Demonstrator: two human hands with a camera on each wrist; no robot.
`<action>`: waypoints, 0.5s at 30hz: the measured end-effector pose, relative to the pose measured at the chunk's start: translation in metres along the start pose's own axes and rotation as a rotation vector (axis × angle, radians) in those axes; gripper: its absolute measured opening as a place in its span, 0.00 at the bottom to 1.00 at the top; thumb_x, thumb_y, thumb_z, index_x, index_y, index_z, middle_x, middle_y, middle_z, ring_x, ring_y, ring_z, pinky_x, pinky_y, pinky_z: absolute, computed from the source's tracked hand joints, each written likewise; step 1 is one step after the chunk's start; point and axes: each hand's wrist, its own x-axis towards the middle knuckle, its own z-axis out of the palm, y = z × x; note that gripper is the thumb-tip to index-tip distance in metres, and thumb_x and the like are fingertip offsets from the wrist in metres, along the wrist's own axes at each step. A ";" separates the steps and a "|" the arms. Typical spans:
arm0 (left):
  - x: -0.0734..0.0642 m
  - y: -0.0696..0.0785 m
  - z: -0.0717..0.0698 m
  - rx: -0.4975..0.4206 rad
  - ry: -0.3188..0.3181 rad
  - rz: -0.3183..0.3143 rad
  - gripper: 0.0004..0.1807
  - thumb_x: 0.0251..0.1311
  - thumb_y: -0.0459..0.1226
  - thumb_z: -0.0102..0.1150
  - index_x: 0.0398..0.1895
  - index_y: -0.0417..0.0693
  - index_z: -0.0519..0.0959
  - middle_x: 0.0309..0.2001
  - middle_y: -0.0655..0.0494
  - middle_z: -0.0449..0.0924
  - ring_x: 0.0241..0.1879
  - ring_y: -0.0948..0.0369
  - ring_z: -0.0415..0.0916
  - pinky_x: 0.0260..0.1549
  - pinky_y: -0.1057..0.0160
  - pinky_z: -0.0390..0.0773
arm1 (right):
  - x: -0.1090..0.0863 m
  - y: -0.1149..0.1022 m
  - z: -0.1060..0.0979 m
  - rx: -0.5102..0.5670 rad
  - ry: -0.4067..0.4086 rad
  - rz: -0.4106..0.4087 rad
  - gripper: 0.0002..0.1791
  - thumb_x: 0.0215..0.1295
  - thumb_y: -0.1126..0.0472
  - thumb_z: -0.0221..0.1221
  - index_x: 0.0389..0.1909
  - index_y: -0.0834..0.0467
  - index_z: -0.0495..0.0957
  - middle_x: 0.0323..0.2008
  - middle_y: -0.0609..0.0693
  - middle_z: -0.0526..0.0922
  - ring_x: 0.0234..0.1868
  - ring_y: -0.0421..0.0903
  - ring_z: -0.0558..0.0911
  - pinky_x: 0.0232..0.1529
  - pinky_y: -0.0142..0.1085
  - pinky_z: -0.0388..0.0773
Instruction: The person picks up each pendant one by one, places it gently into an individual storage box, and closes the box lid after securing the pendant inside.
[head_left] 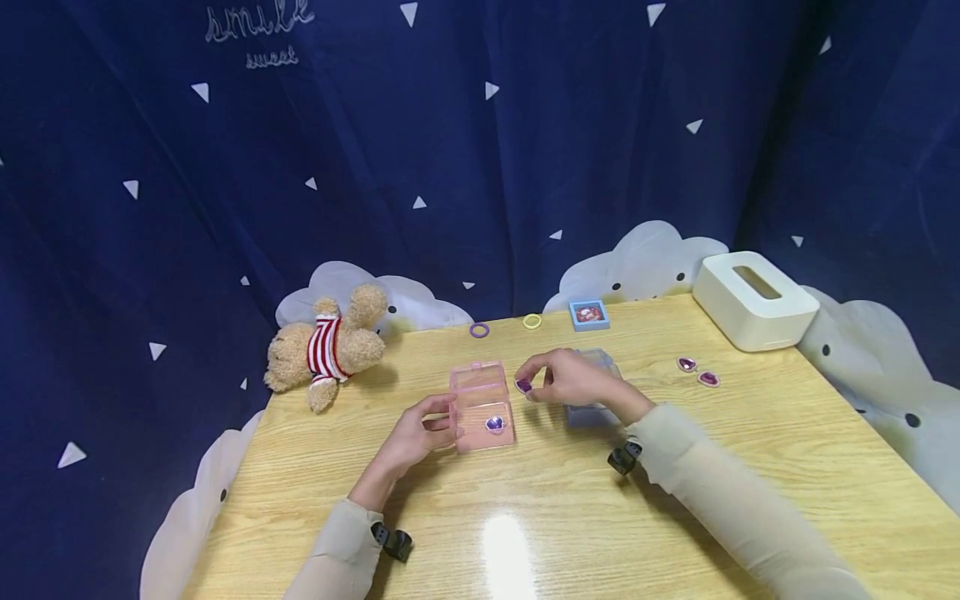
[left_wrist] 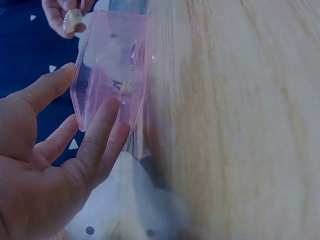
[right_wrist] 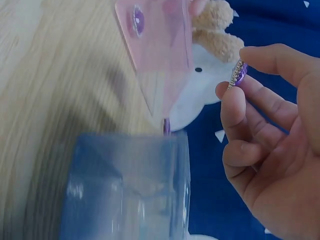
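My left hand [head_left: 415, 433] rests its fairly straight fingers against the left side of an open pink clear plastic box [head_left: 471, 439]. In the box's near half lies a purple heart-shaped gem [head_left: 495, 425] with a pale beaded edge. Between thumb and fingertips, my right hand [head_left: 572, 379] pinches a second purple gem [right_wrist: 240, 74] with a silvery beaded rim, raised just right of the pink box. Under the right hand stands a blue clear plastic box [right_wrist: 130, 195], partly hidden by it in the head view.
Two pinkish-red gems [head_left: 708, 379] lie to the right. Along the back are a purple ring [head_left: 479, 331], a yellow ring [head_left: 532, 322] and a small blue-framed square [head_left: 589, 327]. A teddy bear [head_left: 360, 346] lies back left; a white tissue box [head_left: 780, 321] stands back right.
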 end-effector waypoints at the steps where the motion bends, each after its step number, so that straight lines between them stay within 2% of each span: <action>1: 0.000 0.000 0.000 0.000 0.002 -0.001 0.35 0.61 0.27 0.64 0.71 0.37 0.65 0.65 0.29 0.67 0.61 0.36 0.75 0.51 0.58 0.85 | 0.002 -0.001 0.003 0.002 -0.002 -0.013 0.14 0.59 0.60 0.66 0.47 0.52 0.85 0.42 0.43 0.88 0.28 0.36 0.79 0.31 0.29 0.78; 9: -0.001 0.001 0.000 0.003 0.005 0.000 0.35 0.61 0.27 0.64 0.71 0.35 0.65 0.64 0.29 0.67 0.61 0.35 0.74 0.51 0.58 0.85 | 0.014 -0.012 0.024 0.015 -0.027 -0.081 0.15 0.56 0.63 0.67 0.46 0.54 0.86 0.41 0.47 0.88 0.27 0.36 0.79 0.31 0.27 0.78; 15: -0.001 0.002 0.001 0.004 0.010 -0.001 0.35 0.60 0.28 0.65 0.71 0.36 0.65 0.64 0.30 0.68 0.61 0.36 0.74 0.51 0.58 0.85 | 0.021 -0.014 0.038 -0.011 -0.066 -0.081 0.15 0.56 0.63 0.67 0.46 0.52 0.85 0.41 0.44 0.88 0.27 0.34 0.79 0.33 0.27 0.79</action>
